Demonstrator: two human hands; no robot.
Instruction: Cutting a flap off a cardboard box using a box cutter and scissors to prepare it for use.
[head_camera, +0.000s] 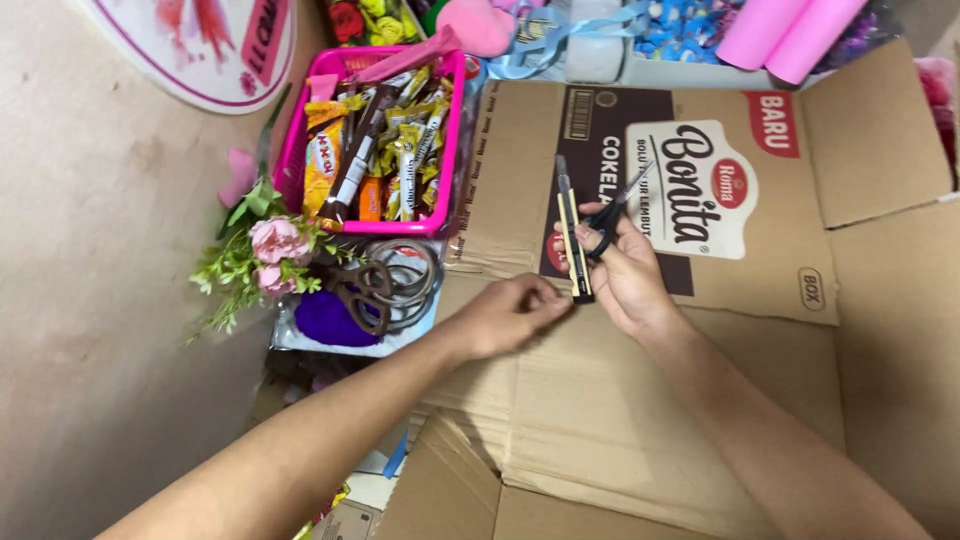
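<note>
Lying at the far left on the bare tan floor is one sprig of artificial pink roses with green leaves. Just right of it, one pink plastic basket holds many wrapped snack bars, too jumbled to count. Below the basket sit two rolls of clear tape and one pair of brown-handled scissors over a purple bundle. Next comes the left hand, fingers curled, pinching the lower end of one utility knife, a slim black cutter with yellow edge strips and its blade tip pointing away, held upright over the carton. The right hand grips one small pair of black scissors and touches the knife's side. Beneath both spreads a flattened brown cardboard carton, and two pink paper rolls lie at top right.
</note>
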